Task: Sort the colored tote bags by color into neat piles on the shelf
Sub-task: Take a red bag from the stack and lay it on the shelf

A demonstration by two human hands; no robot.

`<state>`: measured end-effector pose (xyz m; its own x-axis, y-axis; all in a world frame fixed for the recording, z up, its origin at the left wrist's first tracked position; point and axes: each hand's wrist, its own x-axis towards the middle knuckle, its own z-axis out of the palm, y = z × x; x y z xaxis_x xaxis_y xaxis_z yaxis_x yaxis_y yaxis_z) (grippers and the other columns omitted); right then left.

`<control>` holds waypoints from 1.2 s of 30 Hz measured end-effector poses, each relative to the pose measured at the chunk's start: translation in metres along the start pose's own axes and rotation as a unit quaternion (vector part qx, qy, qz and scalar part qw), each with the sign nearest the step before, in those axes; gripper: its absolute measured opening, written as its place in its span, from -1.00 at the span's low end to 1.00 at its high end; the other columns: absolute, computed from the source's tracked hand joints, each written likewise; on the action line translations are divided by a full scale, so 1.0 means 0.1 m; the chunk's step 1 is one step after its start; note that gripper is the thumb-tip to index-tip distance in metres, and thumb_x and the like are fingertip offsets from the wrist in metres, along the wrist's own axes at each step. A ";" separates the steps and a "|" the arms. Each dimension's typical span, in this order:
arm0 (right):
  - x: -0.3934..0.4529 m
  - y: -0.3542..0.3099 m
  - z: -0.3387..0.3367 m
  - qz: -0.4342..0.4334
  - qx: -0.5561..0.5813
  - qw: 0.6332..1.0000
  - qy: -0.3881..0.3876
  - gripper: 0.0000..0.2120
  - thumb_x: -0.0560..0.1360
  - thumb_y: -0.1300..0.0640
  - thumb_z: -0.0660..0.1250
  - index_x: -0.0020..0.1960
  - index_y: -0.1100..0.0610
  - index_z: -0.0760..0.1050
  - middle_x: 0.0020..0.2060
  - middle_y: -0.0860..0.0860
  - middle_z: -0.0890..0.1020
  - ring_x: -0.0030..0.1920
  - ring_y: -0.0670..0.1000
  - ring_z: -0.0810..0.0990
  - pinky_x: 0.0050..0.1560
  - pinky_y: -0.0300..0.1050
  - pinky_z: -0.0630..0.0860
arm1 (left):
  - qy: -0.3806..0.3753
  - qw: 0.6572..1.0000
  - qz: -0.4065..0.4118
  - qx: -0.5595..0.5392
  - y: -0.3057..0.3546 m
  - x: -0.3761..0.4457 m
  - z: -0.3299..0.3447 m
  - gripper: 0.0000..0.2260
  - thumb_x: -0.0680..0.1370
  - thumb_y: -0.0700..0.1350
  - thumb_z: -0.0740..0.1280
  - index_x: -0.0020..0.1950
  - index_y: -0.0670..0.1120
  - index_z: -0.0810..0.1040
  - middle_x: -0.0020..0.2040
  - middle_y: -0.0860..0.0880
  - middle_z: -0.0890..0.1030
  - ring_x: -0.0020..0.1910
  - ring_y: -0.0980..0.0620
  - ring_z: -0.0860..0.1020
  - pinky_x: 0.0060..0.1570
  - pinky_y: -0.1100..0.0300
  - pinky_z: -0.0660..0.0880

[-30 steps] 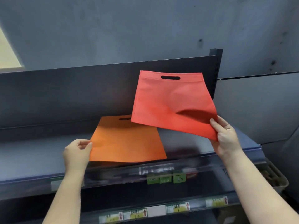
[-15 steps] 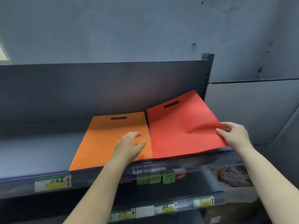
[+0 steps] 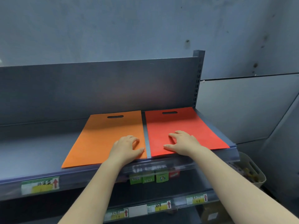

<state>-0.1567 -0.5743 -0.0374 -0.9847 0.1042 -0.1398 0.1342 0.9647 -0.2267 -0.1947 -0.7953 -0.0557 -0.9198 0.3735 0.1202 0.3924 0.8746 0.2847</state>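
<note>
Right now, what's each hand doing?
Left hand: open, resting on the orange bag.
Right hand: open, pressing the red bag flat.

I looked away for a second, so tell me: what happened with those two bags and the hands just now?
The red bag, held up in the air by its corner a second ago, was laid flat on the shelf right of the orange bag, a narrow gap between them. The right hand let go of the corner and now rests on it. The left hand moved from the orange bag's left edge to its right front corner. The orange bag stayed flat.
</note>
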 end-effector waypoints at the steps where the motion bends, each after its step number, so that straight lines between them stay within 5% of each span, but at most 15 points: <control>1: 0.01 0.05 -0.02 0.004 0.002 1.000 0.001 -0.32 0.50 -0.31 0.20 0.52 -0.04 0.17 0.52 0.00 0.16 0.51 0.04 0.11 0.47 0.13 0.06 | -0.003 1.000 0.000 -0.001 0.02 0.01 0.00 -0.58 0.54 0.17 0.25 0.34 0.02 0.43 0.36 0.09 0.42 0.33 0.05 0.36 0.26 0.12 0.30; 19: 0.12 0.43 -0.10 -0.010 -0.014 1.000 -0.013 -0.33 0.52 -0.28 0.19 0.52 -0.02 0.13 0.52 0.01 0.14 0.51 0.07 0.09 0.45 0.21 0.02 | -0.026 1.000 0.009 0.014 0.53 0.12 0.10 -0.60 0.56 0.13 0.23 0.33 -0.02 0.44 0.33 0.05 0.45 0.30 0.01 0.39 0.24 0.10 0.35; 24: 0.03 0.50 -0.16 -0.026 -0.002 0.994 0.102 -0.44 0.55 -0.20 0.20 0.45 0.04 0.27 0.40 0.03 0.36 0.43 0.05 0.26 0.37 0.04 0.27 | 0.074 0.995 -0.013 0.060 0.74 0.11 0.07 -0.64 0.58 0.08 0.18 0.35 -0.01 0.41 0.33 0.04 0.45 0.28 -0.01 0.39 0.19 0.11 0.31; 27: -0.12 0.70 -0.37 -0.015 -0.016 0.984 0.177 -0.53 0.58 -0.13 0.17 0.42 0.05 0.31 0.36 0.02 0.39 0.42 0.05 0.26 0.30 -0.02 0.30 | 0.098 0.989 0.026 0.105 1.04 0.20 -0.03 -0.61 0.59 0.09 0.15 0.37 -0.02 0.38 0.32 0.02 0.45 0.26 -0.03 0.41 0.16 0.10 0.34; 36: -0.94 1.96 -1.02 0.110 -0.171 0.964 0.173 -0.55 0.59 -0.16 0.11 0.38 0.06 0.32 0.30 0.04 0.39 0.37 0.09 0.28 0.21 0.02 0.32 | 0.114 0.960 0.170 0.191 2.69 0.42 -0.07 -0.67 0.58 0.05 0.17 0.28 -0.06 0.42 0.25 -0.03 0.45 0.25 -0.09 0.38 0.16 0.05 0.27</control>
<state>-0.0491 -0.3706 0.0293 -0.9229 0.3320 0.1950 0.3570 0.9275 0.1105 -0.1281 -0.5467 0.0325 -0.6972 0.6191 0.3615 0.6022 0.7793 -0.1732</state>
